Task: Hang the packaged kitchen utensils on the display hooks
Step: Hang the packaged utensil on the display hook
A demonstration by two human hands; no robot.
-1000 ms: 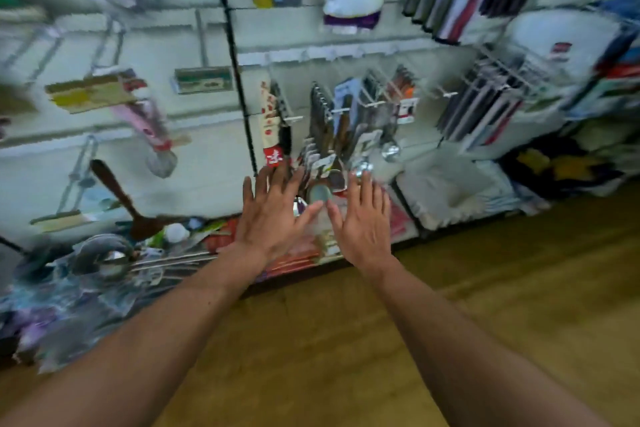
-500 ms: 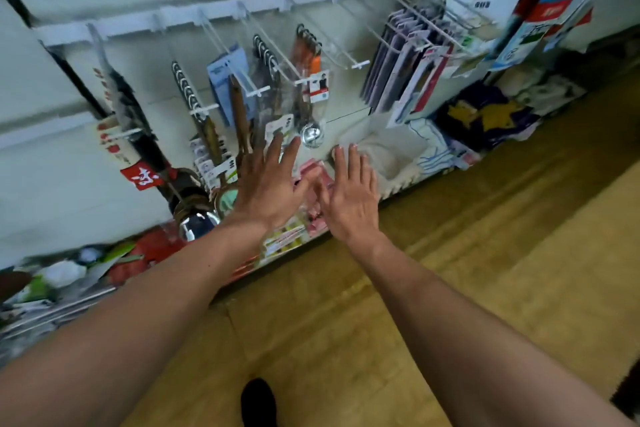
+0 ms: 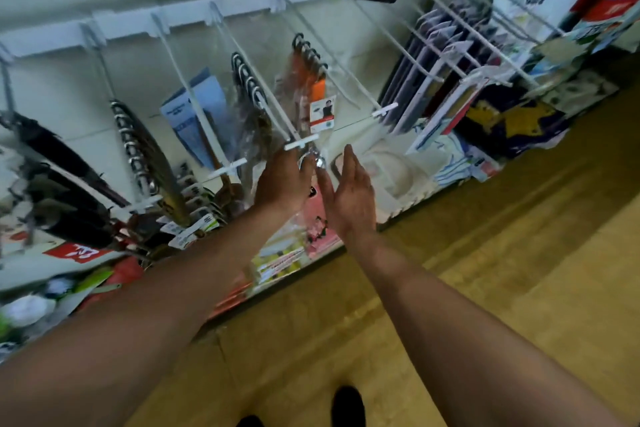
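Both hands are up at the front end of the middle display hook [image 3: 300,146], the one tipped with a white tab. The packaged utensil in play is the front one of the orange-handled packs [image 3: 306,90] hanging just right of that hook. Its clear sleeve drops past the tab, so its shiny metal end [image 3: 313,159] sits just below it.

The left hand [image 3: 282,180] is right under the tab with its back to the camera. Its fingers bend forward toward the metal end. The fingertips are hidden, so I cannot tell whether they pinch the sleeve or only touch it. The hand probably sits low to steady the swinging bottom of the pack.

The right hand [image 3: 349,189] stands edge-on just right of the metal end, fingers straight and together, holding nothing. It looks set to guide the pack from the other side or to stop it swinging.

Brown-handled packs [image 3: 252,121] hang on the middle hook itself, crowded toward its back, which leaves the front stretch bare for sliding more on. Pink and yellow packets [image 3: 318,232] lie on the low shelf below the hook, and a wooden floor [image 3: 485,288] lies in front of it.

Judging from this, the pack is already hung and is being straightened.
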